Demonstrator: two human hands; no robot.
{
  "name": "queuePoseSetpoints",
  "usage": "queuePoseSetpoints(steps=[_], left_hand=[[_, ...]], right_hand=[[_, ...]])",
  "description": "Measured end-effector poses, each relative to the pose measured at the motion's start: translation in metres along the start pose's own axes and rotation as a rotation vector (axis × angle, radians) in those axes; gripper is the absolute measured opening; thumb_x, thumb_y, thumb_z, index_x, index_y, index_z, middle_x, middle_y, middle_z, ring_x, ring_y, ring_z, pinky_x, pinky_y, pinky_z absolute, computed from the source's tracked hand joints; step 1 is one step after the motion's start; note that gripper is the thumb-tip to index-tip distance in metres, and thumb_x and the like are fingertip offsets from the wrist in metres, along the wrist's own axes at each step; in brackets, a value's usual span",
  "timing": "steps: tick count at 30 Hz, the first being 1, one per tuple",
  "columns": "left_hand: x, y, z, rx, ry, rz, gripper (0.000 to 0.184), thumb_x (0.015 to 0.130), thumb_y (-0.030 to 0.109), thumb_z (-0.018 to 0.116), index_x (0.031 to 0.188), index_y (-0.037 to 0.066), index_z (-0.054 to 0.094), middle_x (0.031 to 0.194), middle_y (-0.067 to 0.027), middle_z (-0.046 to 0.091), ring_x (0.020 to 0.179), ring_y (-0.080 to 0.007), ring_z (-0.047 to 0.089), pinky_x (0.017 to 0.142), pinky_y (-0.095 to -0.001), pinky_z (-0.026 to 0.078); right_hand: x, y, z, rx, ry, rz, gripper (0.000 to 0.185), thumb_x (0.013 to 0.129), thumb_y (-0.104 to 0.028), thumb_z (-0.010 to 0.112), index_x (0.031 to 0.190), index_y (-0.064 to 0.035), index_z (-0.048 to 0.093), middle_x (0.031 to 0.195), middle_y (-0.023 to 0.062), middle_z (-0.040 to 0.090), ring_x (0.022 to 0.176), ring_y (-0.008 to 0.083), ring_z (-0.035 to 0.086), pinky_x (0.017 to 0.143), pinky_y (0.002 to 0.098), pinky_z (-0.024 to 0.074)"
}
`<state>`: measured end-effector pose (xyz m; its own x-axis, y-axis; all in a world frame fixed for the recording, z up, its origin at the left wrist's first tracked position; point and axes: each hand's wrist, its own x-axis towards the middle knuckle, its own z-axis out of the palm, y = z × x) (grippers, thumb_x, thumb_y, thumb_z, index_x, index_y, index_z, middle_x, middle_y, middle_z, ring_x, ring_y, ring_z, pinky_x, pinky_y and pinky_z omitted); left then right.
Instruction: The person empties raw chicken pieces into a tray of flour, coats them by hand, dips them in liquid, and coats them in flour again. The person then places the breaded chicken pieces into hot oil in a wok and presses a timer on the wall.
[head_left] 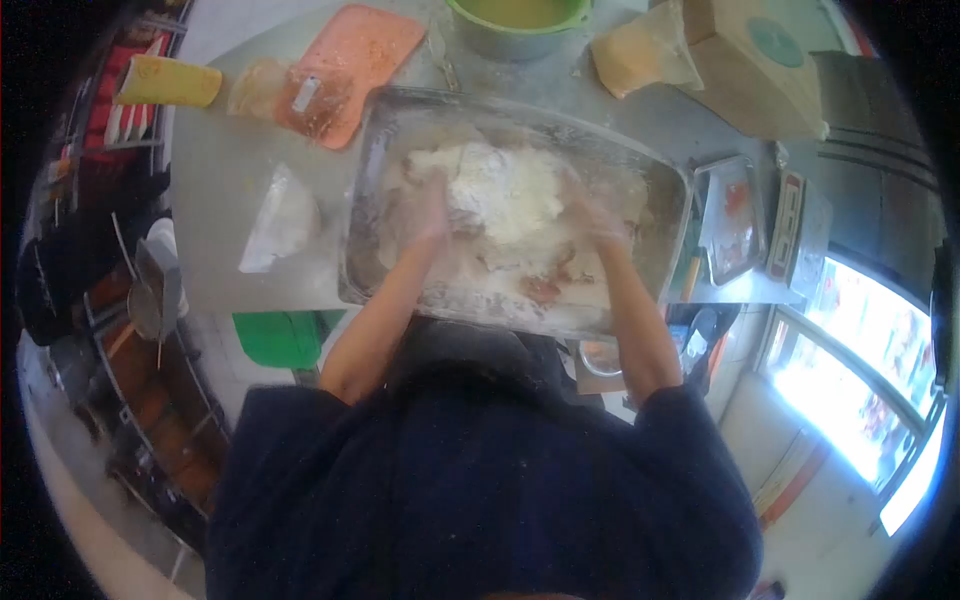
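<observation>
A large rectangular tub (655, 165) with clear-looking walls stands on the metal table in front of me. Inside it lies a heap of white flour (505, 195), with reddish-brown pieces that look like raw meat (543, 290) showing through near the front. My left hand (430, 210) is in the tub at the left side of the heap, dusted white. On the heap's right side is my right hand (598, 218), also in the tub. Both hands are smeared by motion, so their fingers and anything in them cannot be made out.
Behind the tub are an orange cutting board (375, 50), a pot with a green rim (520, 15), a bag of yellowish powder (645, 50) and a cardboard box (760, 70). A plastic bag (283, 220) lies left; a metal tray (735, 220) and a scale (787, 225) sit right.
</observation>
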<state>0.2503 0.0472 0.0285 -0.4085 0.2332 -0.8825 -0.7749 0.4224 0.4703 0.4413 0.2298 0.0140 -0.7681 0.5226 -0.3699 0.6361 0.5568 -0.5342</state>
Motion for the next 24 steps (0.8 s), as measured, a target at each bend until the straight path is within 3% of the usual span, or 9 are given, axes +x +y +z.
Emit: queuePoseSetpoints(steps=[4, 7, 9, 11, 14, 17, 19, 22, 24], left_hand=[[0.004, -0.017, 0.04, -0.255, -0.078, 0.097, 0.062, 0.097, 0.051, 0.051, 0.134, 0.001, 0.055, 0.115, -0.012, 0.068, 0.106, -0.0232, 0.065, 0.094, -0.0385, 0.051], [-0.024, 0.002, 0.056, -0.301, -0.221, -0.089, 0.062, 0.097, 0.05, 0.052, 0.139, 0.004, 0.05, 0.123, -0.0119, 0.065, 0.11, -0.0232, 0.064, 0.097, -0.0365, 0.05], [-0.039, 0.01, 0.049, -0.097, -0.199, 0.434, 0.064, 0.097, 0.049, 0.053, 0.143, 0.005, 0.046, 0.131, -0.0111, 0.06, 0.109, -0.0257, 0.064, 0.096, -0.038, 0.05], [-0.048, 0.059, 0.026, 0.164, 0.002, 0.308, 0.069, 0.096, 0.052, 0.052, 0.143, 0.004, 0.046, 0.13, -0.0126, 0.061, 0.115, -0.0266, 0.061, 0.096, -0.0399, 0.049], [0.047, 0.04, 0.007, 0.21, 0.132, 0.204, 0.072, 0.094, 0.055, 0.051, 0.143, 0.002, 0.046, 0.129, -0.0144, 0.06, 0.12, -0.0268, 0.057, 0.096, -0.043, 0.047], [0.075, 0.057, 0.025, 0.033, -0.023, 0.183, 0.069, 0.094, 0.052, 0.052, 0.142, 0.002, 0.048, 0.129, -0.0142, 0.058, 0.118, -0.0255, 0.055, 0.096, -0.0457, 0.045], [0.069, 0.057, 0.022, 0.073, -0.11, 0.117, 0.067, 0.094, 0.051, 0.052, 0.14, 0.002, 0.05, 0.129, -0.0135, 0.058, 0.117, -0.0249, 0.054, 0.096, -0.0473, 0.044], [0.064, 0.073, 0.004, 0.083, -0.272, -0.073, 0.06, 0.094, 0.05, 0.054, 0.133, 0.004, 0.057, 0.126, -0.0125, 0.057, 0.115, -0.0236, 0.052, 0.094, -0.0469, 0.045], [0.009, 0.082, -0.023, 0.144, -0.26, 0.234, 0.043, 0.097, 0.038, 0.055, 0.124, 0.005, 0.063, 0.123, -0.0117, 0.065, 0.108, -0.0212, 0.063, 0.095, -0.0369, 0.05]], right_hand=[[0.015, -0.028, -0.002, 0.891, -0.149, 0.466, 0.068, 0.094, -0.056, 0.056, 0.141, -0.0071, 0.054, 0.13, 0.0214, 0.063, 0.111, 0.0276, 0.062, 0.099, 0.0372, 0.0453], [0.001, -0.043, -0.01, 0.94, -0.192, 0.391, 0.064, 0.094, -0.053, 0.057, 0.134, -0.0028, 0.06, 0.121, 0.0181, 0.067, 0.109, 0.0262, 0.063, 0.098, 0.0373, 0.0454], [0.009, -0.026, -0.035, 0.646, -0.371, 0.369, 0.055, 0.095, -0.047, 0.058, 0.122, -0.0002, 0.066, 0.116, 0.0162, 0.068, 0.108, 0.0257, 0.063, 0.098, 0.0365, 0.0452], [-0.006, -0.008, -0.041, 1.003, -0.061, 0.239, 0.049, 0.094, -0.045, 0.059, 0.112, -0.0006, 0.069, 0.12, 0.015, 0.067, 0.111, 0.0254, 0.062, 0.1, 0.0365, 0.0443], [0.039, 0.005, -0.042, 0.767, -0.141, 0.598, 0.052, 0.094, -0.045, 0.058, 0.126, -0.0042, 0.065, 0.135, 0.014, 0.06, 0.126, 0.0263, 0.054, 0.107, 0.0381, 0.0403], [0.086, 0.017, 0.008, 1.404, -0.051, 0.524, 0.057, 0.094, -0.048, 0.057, 0.135, -0.009, 0.06, 0.149, 0.0134, 0.048, 0.14, 0.027, 0.04, 0.113, 0.0419, 0.0345], [0.1, -0.003, 0.013, 0.954, -0.218, 0.133, 0.061, 0.098, -0.048, 0.05, 0.139, -0.0032, 0.055, 0.143, 0.0181, 0.054, 0.134, 0.0287, 0.047, 0.115, 0.0344, 0.0306], [0.083, -0.063, -0.021, 0.859, -0.263, 0.185, 0.066, 0.095, -0.054, 0.053, 0.137, -0.0042, 0.057, 0.141, 0.0188, 0.055, 0.133, 0.0295, 0.048, 0.113, 0.0347, 0.0336], [0.074, -0.083, -0.059, 0.409, -0.558, 0.102, 0.064, 0.094, -0.059, 0.052, 0.131, -0.0083, 0.063, 0.14, 0.0191, 0.056, 0.13, 0.0309, 0.052, 0.109, 0.0396, 0.039]])
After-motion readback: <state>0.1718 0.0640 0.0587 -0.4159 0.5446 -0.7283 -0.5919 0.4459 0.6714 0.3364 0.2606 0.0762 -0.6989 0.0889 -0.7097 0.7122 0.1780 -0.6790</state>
